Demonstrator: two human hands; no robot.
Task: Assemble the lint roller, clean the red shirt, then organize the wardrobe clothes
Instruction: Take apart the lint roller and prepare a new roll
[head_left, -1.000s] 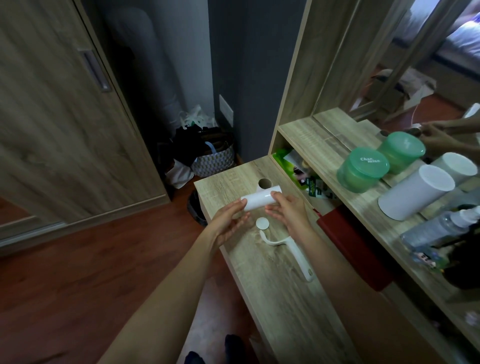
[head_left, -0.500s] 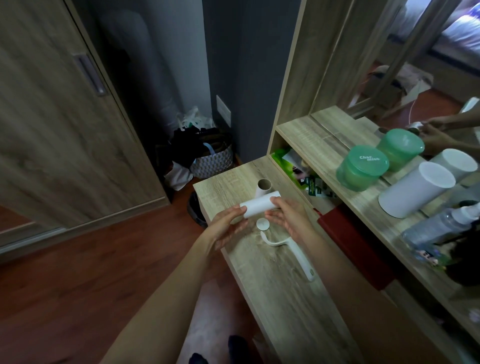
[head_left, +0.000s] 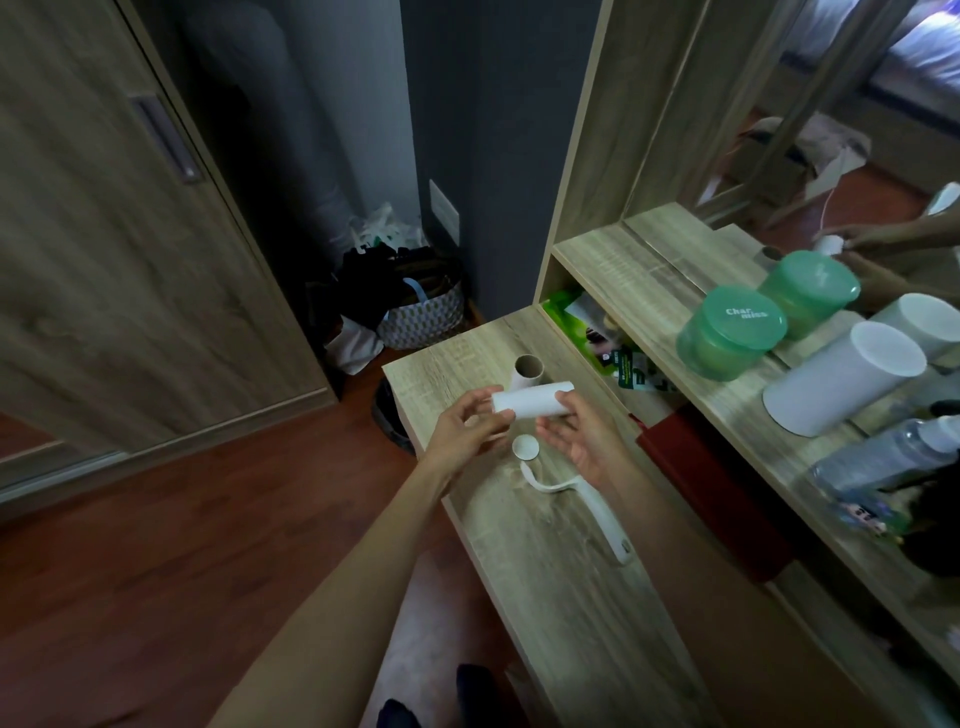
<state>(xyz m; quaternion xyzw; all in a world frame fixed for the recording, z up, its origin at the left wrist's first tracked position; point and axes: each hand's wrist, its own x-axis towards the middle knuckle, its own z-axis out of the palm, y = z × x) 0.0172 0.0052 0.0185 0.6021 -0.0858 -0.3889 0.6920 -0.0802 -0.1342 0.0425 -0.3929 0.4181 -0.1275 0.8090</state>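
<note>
A white lint roll (head_left: 532, 400) is held level above the wooden desk (head_left: 566, 582). My left hand (head_left: 467, 431) grips its left end and my right hand (head_left: 582, 436) grips its right end from below. Under the roll, the white roller handle (head_left: 597, 509) lies flat on the desk, its round end cap (head_left: 525, 448) toward my hands. An empty brown cardboard tube (head_left: 527, 370) stands upright just behind the roll. A red cloth (head_left: 711, 488) lies on the lower shelf to the right.
Green lidded jars (head_left: 732, 332), a white cylinder (head_left: 841, 384) and a spray bottle (head_left: 893, 457) crowd the upper shelf below a mirror. A woven basket (head_left: 421, 317) of bags sits on the floor by the closed wardrobe door (head_left: 104, 249).
Both hands have lifted the white roll slightly and turned it level, uncovering the upright cardboard tube behind it. The handle has stayed on the desk.
</note>
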